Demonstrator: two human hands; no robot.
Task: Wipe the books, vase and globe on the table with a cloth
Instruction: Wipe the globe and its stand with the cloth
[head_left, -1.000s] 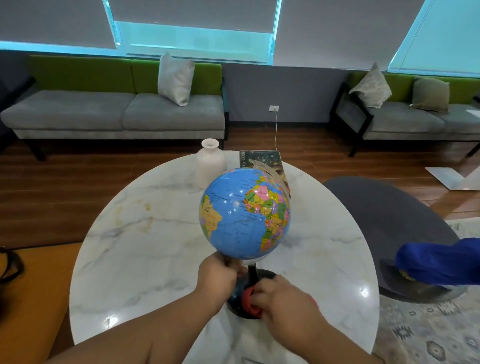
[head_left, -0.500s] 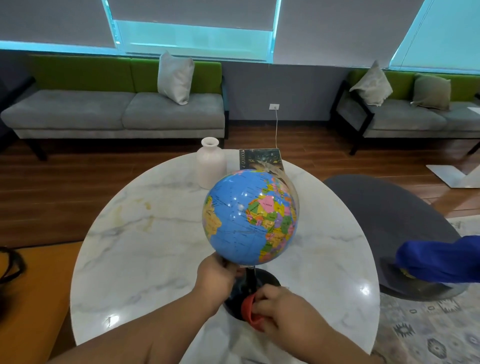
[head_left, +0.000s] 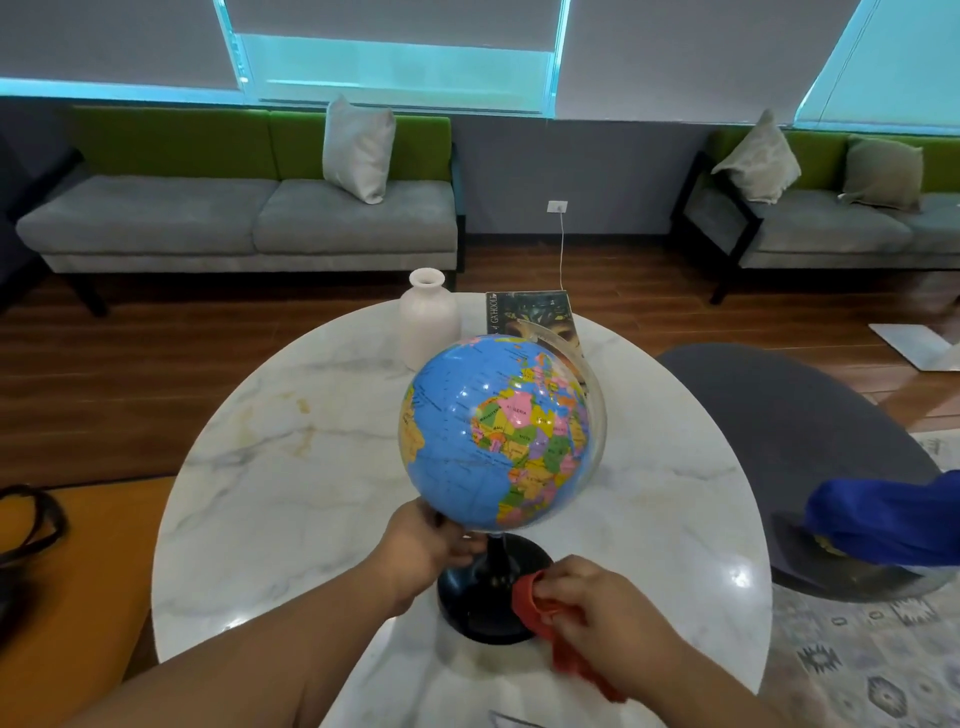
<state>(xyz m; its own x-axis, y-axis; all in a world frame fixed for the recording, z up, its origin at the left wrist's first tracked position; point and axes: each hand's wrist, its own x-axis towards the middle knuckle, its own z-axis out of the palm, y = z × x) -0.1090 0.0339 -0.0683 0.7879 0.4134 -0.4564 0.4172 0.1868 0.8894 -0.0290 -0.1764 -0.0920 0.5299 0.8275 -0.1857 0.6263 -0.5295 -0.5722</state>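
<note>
Marble desk (head_left: 291, 493) carries the globe (head_left: 493, 431) near its front edge, with the vase (head_left: 428, 317) and book (head_left: 535, 312) behind it. The left hand (head_left: 431, 545) curls its fingers under the globe beside the stem. The right hand (head_left: 597, 608) has its fingers clutching a red cloth (head_left: 532, 605) against the black base (head_left: 478, 597).

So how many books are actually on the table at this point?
1 visible: a dark-covered book lying at the far edge of the table, right of the white vase and partly behind the globe. More may be hidden beneath it or behind the globe.
</note>
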